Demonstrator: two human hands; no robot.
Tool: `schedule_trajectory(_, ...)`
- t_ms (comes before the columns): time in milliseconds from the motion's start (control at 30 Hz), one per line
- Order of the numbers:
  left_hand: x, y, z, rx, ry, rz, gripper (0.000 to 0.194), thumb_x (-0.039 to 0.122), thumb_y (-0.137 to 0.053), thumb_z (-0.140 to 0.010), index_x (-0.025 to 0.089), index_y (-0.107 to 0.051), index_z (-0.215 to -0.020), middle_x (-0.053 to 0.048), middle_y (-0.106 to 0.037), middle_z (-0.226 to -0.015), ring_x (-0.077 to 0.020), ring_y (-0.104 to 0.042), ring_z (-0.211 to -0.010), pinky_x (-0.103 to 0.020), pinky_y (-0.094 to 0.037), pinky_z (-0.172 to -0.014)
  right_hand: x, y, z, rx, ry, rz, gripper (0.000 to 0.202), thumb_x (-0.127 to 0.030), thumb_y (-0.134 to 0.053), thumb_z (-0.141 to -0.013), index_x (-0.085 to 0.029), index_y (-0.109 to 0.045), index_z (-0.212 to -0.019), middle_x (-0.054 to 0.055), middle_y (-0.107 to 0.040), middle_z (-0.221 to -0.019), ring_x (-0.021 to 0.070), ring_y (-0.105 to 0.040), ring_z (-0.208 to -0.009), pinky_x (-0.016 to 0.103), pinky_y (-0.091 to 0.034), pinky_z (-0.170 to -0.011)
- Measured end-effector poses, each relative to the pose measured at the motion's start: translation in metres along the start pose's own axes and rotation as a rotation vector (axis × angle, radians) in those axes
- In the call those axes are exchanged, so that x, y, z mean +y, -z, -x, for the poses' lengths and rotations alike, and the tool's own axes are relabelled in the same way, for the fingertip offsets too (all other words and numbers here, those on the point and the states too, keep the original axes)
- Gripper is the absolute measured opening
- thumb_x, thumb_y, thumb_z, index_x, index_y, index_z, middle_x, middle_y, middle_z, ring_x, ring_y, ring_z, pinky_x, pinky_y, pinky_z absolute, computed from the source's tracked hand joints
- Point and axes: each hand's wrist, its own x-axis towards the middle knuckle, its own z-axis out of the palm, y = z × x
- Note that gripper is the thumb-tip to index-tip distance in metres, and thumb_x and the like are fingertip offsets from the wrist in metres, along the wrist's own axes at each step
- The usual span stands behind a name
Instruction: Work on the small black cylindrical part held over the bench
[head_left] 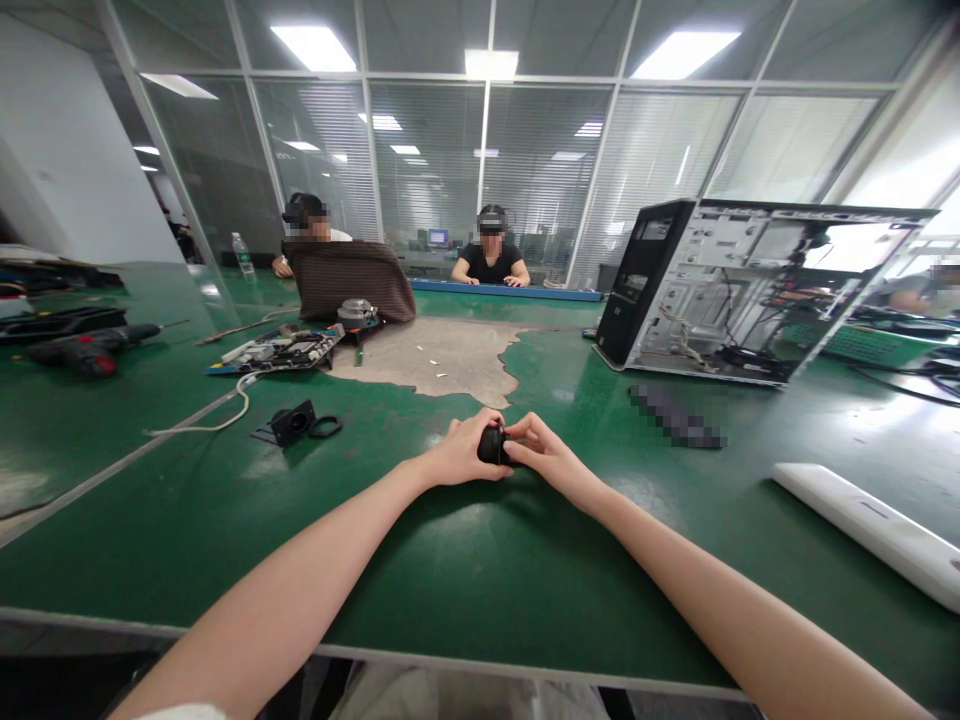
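Note:
A small round black part [492, 446] is held between my two hands just above the green table [450, 560]; its exact kind does not show. My left hand [466, 450] wraps round its left side with thumb and fingers. From the right, my right hand [546, 455] pinches its edge between thumb and fingertips. To the left of my hands lie a black bracket-like part with a round opening [292, 422] and a black ring [325, 427]. Both rest on the table, apart from my hands.
An opened computer case [720, 290] stands at right, near a blurred dark object [675, 416] and a white bar-shaped device [862, 520]. Leftward are a circuit board [277, 350], a cable [244, 400] and a drill [94, 345]. Two people [491, 255] sit across the table.

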Motion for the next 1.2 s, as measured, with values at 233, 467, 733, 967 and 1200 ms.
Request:
schedule_trajectory(233,-0.002,0.0,0.0,0.001,-0.013,-0.002,0.056,0.043,-0.063,-0.058,0.024,-0.035,-0.103,-0.001,-0.05,-0.099,-0.0197,-0.049,-0.089,-0.034,-0.03,-0.08,0.007,0.001,-0.005,0.054,-0.063,0.061,0.025,-0.034,-0.057,-0.069,-0.021,-0.044,-0.087,0.001,-0.053,-0.089,0.0128,-0.053,-0.08,0.031,-0.043,-0.074)
schedule_trajectory(467,0.0,0.0,0.001,-0.001,-0.012,-0.005,0.055,0.043,-0.063,-0.058,0.024,-0.035,-0.102,0.0,-0.05,-0.098,-0.0193,-0.049,-0.087,-0.034,-0.03,-0.08,0.001,0.0,0.0,-0.012,-0.031,0.029,0.024,-0.031,-0.057,-0.071,-0.022,-0.041,-0.086,-0.001,-0.054,-0.086,0.0118,-0.054,-0.077,0.031,-0.043,-0.074)
schedule_trajectory(733,0.001,0.0,0.0,0.004,-0.028,0.012,0.055,0.043,-0.063,-0.059,0.024,-0.035,-0.103,-0.001,-0.05,-0.099,-0.0191,-0.048,-0.089,-0.033,-0.03,-0.08,0.007,-0.001,-0.005,0.068,-0.061,0.081,0.024,-0.035,-0.054,-0.072,-0.02,-0.044,-0.088,0.001,-0.053,-0.086,0.0126,-0.053,-0.078,0.03,-0.043,-0.073)
schedule_trajectory(967,0.001,0.002,0.001,0.0,-0.018,0.001,0.053,0.042,-0.063,-0.059,0.024,-0.036,-0.101,0.0,-0.05,-0.097,-0.0188,-0.047,-0.087,-0.032,-0.031,-0.079,-0.003,-0.002,-0.001,-0.015,-0.054,0.013,0.026,-0.031,-0.059,-0.069,-0.021,-0.043,-0.086,0.0,-0.053,-0.089,0.0124,-0.054,-0.079,0.03,-0.042,-0.074)
schedule_trajectory(1200,0.001,0.001,0.001,0.0,-0.032,-0.003,0.054,0.044,-0.062,-0.059,0.023,-0.036,-0.101,0.0,-0.049,-0.096,-0.019,-0.047,-0.087,-0.033,-0.03,-0.08,0.0,-0.005,-0.002,0.039,-0.038,-0.015,0.023,-0.035,-0.055,-0.071,-0.021,-0.041,-0.082,0.0,-0.054,-0.084,0.0114,-0.053,-0.074,0.03,-0.042,-0.072)
